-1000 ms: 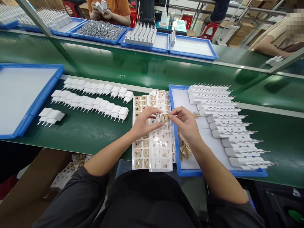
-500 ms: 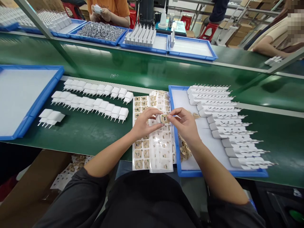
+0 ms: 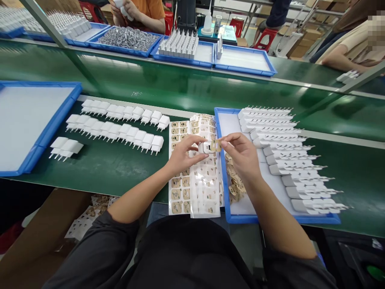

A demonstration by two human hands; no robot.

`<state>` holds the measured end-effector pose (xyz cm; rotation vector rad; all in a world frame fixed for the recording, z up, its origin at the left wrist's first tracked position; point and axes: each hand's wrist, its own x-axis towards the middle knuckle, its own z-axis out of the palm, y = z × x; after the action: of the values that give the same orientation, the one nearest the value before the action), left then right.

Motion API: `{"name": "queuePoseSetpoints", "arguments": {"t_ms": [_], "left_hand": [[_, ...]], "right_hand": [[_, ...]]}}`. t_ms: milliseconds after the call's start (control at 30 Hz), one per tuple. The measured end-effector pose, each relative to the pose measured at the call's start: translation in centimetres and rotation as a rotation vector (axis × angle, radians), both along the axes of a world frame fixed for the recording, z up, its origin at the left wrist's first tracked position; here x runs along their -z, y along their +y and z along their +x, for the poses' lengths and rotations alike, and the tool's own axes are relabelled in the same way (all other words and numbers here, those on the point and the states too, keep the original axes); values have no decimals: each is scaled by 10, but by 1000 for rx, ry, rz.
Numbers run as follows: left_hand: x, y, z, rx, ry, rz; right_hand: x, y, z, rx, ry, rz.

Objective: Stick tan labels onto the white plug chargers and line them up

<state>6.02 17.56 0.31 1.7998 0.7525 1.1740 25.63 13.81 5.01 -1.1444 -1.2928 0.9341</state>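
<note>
**Sticker peeled clear of a white charger plug**

Since half a second ago, the right hand [image 3: 242, 154] has drawn a small tan sticker [image 3: 215, 146] off to the right of the white charger plug [image 3: 205, 147], which the left hand [image 3: 183, 154] pinches above the sticker sheets [image 3: 194, 188]. Judging by the layout, much is done: two long rows of plugs [image 3: 117, 124] plus a short group lie on the green bench [image 3: 105, 168], while many more wait stacked in the blue tray [image 3: 224, 176] on the right, beside a pile of peeled stickers [image 3: 234, 184]. Beyond, a green conveyor [image 3: 180, 86] runs past other blue trays and seated co-workers in a factory hall
</note>
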Motion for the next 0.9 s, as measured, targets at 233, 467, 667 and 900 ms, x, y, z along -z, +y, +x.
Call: {"name": "queuePoseSetpoints", "arguments": {"t_ms": [233,467,667,900], "left_hand": [[-2,-1,0,26,7,44],[-1,-1,0,23,3,36],[-2,-1,-1,27,2,45],[-2,-1,-1,10,15,87]], "right_hand": [[6,4,-1,-98,16,-85],[6,4,-2,-102,30,-78],[7,4,-2,-92,8,-92],[6,1,-5,-79,10,-71]]}}
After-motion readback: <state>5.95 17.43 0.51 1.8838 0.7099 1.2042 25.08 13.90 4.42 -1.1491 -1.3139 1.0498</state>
